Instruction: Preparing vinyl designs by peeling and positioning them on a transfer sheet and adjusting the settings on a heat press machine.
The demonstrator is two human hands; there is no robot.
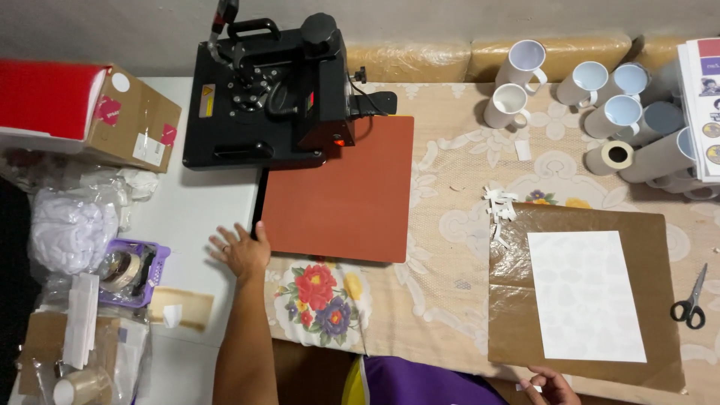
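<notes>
Two hands are working my bench [450, 300]. The black heat press [270, 90] stands at the far edge, its red platen [341, 191] swung out flat toward me. My left hand [241, 251] rests open at the platen's near-left corner, fingers spread, seemingly steadying it. My right hand [551, 386] pinches the near edge of the brown sheet [510, 300], carrying white paper [585, 296], by the bench's near edge.

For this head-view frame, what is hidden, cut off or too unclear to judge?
- Right hand: cut by the bottom edge; its hold on the brown sheet is unclear.
- Stack of printed sheets: cut by the right edge.
- White sheet: faint shapes too pale to identify.
- Purple basket: contents partly hidden by plastic bags.
- Left hand: palm side hidden.
</notes>
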